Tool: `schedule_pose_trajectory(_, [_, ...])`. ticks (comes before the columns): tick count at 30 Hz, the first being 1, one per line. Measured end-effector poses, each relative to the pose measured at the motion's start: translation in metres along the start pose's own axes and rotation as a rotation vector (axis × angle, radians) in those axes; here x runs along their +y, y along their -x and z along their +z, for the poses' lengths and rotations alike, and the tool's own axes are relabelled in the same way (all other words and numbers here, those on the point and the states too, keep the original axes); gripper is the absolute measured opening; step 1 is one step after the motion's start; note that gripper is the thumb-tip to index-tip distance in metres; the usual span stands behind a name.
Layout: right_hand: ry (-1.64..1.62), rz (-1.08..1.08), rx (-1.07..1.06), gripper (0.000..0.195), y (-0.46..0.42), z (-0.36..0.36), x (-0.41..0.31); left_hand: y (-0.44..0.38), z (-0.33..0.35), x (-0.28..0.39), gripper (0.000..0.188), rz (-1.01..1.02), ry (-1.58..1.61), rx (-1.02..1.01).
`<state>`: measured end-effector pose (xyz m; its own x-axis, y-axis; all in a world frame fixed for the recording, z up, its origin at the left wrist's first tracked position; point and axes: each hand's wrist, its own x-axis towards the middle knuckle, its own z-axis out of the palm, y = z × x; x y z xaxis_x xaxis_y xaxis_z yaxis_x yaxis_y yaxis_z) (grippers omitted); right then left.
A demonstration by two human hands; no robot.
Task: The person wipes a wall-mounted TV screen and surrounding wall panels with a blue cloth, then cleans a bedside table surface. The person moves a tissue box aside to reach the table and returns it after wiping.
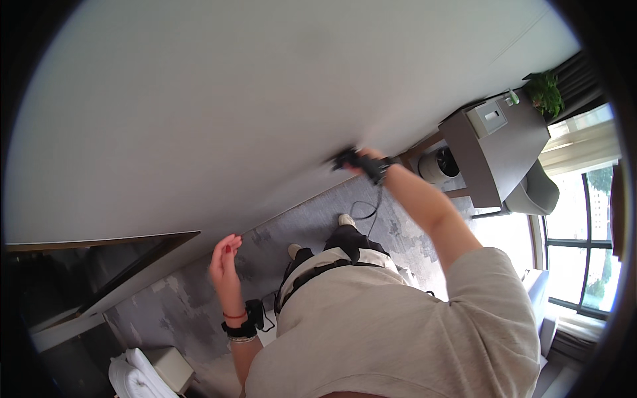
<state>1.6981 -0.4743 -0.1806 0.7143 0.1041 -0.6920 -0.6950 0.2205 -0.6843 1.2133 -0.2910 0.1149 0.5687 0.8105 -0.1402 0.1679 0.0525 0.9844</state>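
My right hand [367,154] reaches out to the large pale wall [224,114] and grips a dark object [343,158] close to its surface. Motion blur hides what kind of object this is. A black strap with a device [379,168] sits on the right wrist, and a thin dark cord [374,211] hangs below it. My left hand [225,261] is raised beside my body, holding nothing, with its fingers loosely bent. Around that wrist are a black strapped device [254,314], a red string and a beaded bracelet.
At right stand a desk [517,149] with a tissue box [487,118], a potted plant [546,94], a waste bin [438,164] and a grey chair [535,191]. A dark framed panel [99,268] is at left. White folded bedding [134,375] lies lower left. Patterned carpet [174,303] covers the floor.
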Motion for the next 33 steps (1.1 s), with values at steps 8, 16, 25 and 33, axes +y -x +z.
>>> schedule_pose_trajectory(8, [0.105, -0.591, 0.407, 0.024, -0.054, -0.103, -0.204, -0.014, 0.042, 0.011, 0.027, 0.058, -0.016, -0.057])
schedule_pose_trajectory(16, [0.046, -0.451, 0.35, 0.022, -0.038, -0.022, -0.081, 0.013, 0.02, -0.001, 0.028, -0.016, -0.052, 0.103])
schedule_pose_trajectory(25, [-0.123, 0.671, -0.256, 0.02, 0.165, 0.182, 0.215, 0.061, -0.006, -0.003, 0.027, -0.039, -0.039, 0.252])
schedule_pose_trajectory(33, [-0.176, 1.014, -0.563, 0.018, 0.265, 0.232, 0.282, 0.072, -0.012, 0.019, 0.028, -0.054, -0.141, 0.246])
